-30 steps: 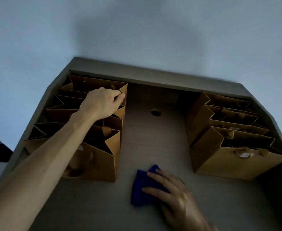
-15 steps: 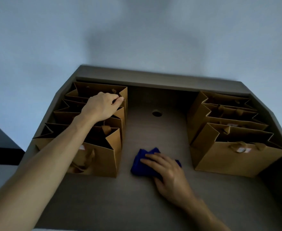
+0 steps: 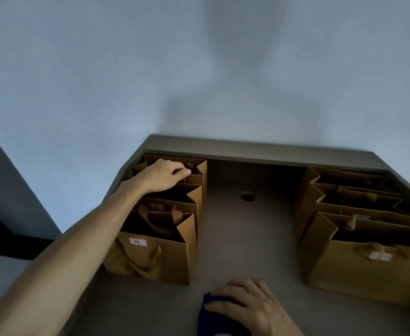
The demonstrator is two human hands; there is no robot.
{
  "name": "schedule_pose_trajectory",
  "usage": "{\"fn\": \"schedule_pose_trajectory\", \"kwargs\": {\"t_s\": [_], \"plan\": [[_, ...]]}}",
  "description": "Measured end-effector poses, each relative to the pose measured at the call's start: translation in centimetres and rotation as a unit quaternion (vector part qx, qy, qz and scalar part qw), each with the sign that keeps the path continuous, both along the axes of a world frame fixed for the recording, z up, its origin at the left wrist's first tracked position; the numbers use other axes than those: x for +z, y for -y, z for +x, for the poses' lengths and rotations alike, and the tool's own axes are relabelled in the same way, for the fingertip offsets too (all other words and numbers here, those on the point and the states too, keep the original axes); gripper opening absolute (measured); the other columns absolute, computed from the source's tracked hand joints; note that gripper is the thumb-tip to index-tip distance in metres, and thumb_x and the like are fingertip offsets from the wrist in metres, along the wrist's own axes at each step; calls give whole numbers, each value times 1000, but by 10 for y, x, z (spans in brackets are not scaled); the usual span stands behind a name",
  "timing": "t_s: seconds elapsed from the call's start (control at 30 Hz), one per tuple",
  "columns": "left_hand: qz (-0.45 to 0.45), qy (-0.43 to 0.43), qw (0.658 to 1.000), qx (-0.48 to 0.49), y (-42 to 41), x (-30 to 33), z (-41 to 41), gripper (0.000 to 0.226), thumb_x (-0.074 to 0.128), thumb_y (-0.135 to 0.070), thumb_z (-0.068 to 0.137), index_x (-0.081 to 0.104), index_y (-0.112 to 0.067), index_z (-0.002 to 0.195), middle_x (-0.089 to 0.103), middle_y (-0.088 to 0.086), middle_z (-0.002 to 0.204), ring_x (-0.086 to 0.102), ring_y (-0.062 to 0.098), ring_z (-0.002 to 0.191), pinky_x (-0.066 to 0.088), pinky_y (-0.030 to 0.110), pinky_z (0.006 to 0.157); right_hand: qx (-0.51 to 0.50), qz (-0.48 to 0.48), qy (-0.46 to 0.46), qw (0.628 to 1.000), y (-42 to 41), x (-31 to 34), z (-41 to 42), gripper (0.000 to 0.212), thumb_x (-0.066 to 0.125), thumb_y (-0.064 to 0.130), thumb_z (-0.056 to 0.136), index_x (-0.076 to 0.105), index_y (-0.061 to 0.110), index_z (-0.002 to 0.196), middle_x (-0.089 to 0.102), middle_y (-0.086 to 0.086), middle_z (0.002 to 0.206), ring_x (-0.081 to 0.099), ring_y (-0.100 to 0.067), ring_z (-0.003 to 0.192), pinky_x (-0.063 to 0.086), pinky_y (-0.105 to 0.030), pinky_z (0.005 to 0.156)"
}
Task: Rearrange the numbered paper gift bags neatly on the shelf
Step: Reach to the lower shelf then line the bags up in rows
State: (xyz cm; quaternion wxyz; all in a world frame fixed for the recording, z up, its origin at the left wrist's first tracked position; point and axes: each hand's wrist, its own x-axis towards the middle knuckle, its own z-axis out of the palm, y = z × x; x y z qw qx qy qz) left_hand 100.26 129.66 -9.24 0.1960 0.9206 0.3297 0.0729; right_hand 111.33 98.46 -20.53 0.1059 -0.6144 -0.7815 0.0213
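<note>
Two rows of brown paper gift bags stand on a grey shelf (image 3: pixel 242 238). The left row's front bag (image 3: pixel 150 260) carries a white label marked 4. My left hand (image 3: pixel 162 175) rests on the top edges of the rear bags of that row, fingers curled over a rim near a handle. The right row's front bag (image 3: pixel 368 267) has a white label that I cannot read. My right hand (image 3: pixel 250 309) lies flat on a blue cloth (image 3: pixel 206 318) at the shelf's near edge, pressing it down.
A round cable hole (image 3: pixel 248 197) sits in the shelf top between the two rows. A raised back ledge (image 3: pixel 259 149) runs along the pale wall. A dark panel (image 3: pixel 3 197) stands at the left.
The view has tilted upward, so everything sits lower in frame. My right hand and the blue cloth have slid toward the near edge. My left hand stays on the rear left bags.
</note>
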Motion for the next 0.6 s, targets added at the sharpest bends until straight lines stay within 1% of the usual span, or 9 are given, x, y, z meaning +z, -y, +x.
{"fn": "schedule_pose_trajectory", "kwargs": {"t_s": [0.03,0.07,0.1,0.17,0.23,0.33,0.4,0.5,0.6], "plan": [[0,-9,1000,5,-5,5,-7,37,42,-46,99,63,-25,121,64,-5,119,58,12,108,45,33,93,15,23,-41,999,-9,12,-3,47,33,59,99,26,55,145,45,23,137,45,2,124,46,-22,97],[3,-18,1000,7,-10,9,-15,36,42,-47,98,63,-26,121,63,-4,121,56,11,107,44,31,92,15,41,-79,996,-17,23,-6,38,34,60,100,43,52,136,50,22,134,48,4,122,42,-21,100],[7,-27,1000,8,-14,12,-23,35,43,-47,98,63,-28,120,63,-4,122,54,10,106,43,30,91,2,60,-125,990,-26,33,-8,32,40,54,100,54,45,127,56,20,126,53,6,116,43,-16,97],[9,-43,999,5,-20,16,-37,32,46,-45,98,63,-29,119,61,-4,123,53,11,108,43,29,91,-22,99,-211,972,-48,52,-11,28,48,44,98,62,32,119,63,15,113,59,5,103,49,-12,89],[7,-55,998,-3,-22,16,-47,28,50,-42,97,62,-30,119,60,-5,123,54,11,109,44,27,92,-31,112,-233,965,-71,70,-15,31,47,45,97,62,29,119,64,13,112,62,1,101,54,-17,85],[29,-70,997,-26,-21,15,-56,25,55,-33,96,60,-30,120,60,-7,120,54,5,105,42,19,85,-58,125,-205,969,-105,96,-19,27,50,42,98,61,30,119,62,12,115,62,-2,103,57,-21,81],[32,-70,996,-40,-19,15,-57,24,57,-28,95,61,-29,119,61,-9,116,56,5,102,43,16,82,-73,84,-162,980,-124,109,-23,26,53,42,98,60,29,119,59,9,119,61,-7,104,57,-28,83],[38,-80,995,-56,-19,12,-58,22,60,-22,93,64,-32,113,62,-14,108,56,3,101,44,18,85,-87,19,-77,993,-142,113,-29,26,55,40,98,62,25,119,59,2,120,60,-15,106,51,-33,84],[75,-77,992,-59,-22,6,-58,23,60,-18,93,68,-36,106,65,-18,103,58,2,97,44,19,83,-100,11,-52,994,-149,112,-34,24,54,34,100,64,21,118,61,-2,119,60,-21,106,49,-38,86]]}}
